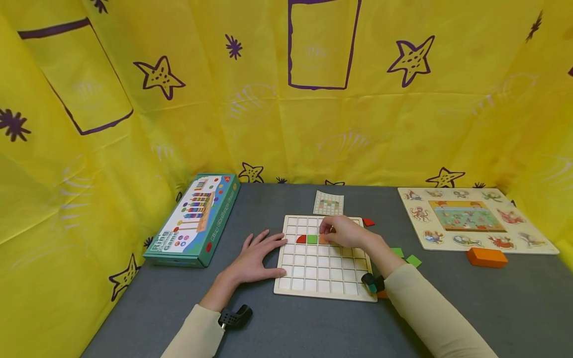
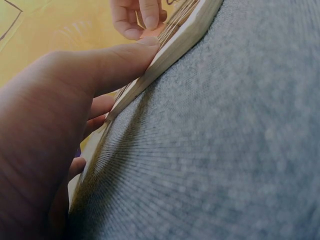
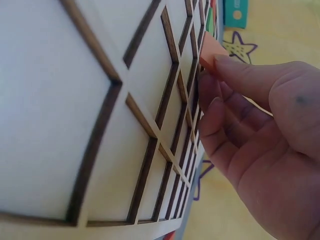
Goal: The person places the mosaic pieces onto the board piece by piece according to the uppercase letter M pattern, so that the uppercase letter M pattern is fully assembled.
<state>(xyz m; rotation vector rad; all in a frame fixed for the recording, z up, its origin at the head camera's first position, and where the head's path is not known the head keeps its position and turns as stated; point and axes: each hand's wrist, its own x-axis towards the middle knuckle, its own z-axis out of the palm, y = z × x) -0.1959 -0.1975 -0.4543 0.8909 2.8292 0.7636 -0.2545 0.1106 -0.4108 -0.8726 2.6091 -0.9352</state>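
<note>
A wooden grid board (image 1: 299, 272) lies on the table, with a red quarter-round tile (image 1: 302, 239) and a green square tile (image 1: 312, 239) side by side in one row. My right hand (image 1: 343, 232) pinches an orange square tile (image 3: 212, 49) between thumb and fingers, right of the green one and right at the board's surface. My left hand (image 1: 255, 259) rests at the board's left edge with fingers spread. Its thumb and fingertips touch the rim in the left wrist view. A small printed pattern card (image 1: 329, 203) lies behind the board.
Loose green tiles (image 1: 414, 260) lie right of the board, partly behind the right forearm. Another red tile (image 1: 368, 222) sits by the far right corner. A game box (image 1: 193, 219) stands left; a sea-animal puzzle board (image 1: 465, 238) and an orange block (image 1: 487, 257) lie right.
</note>
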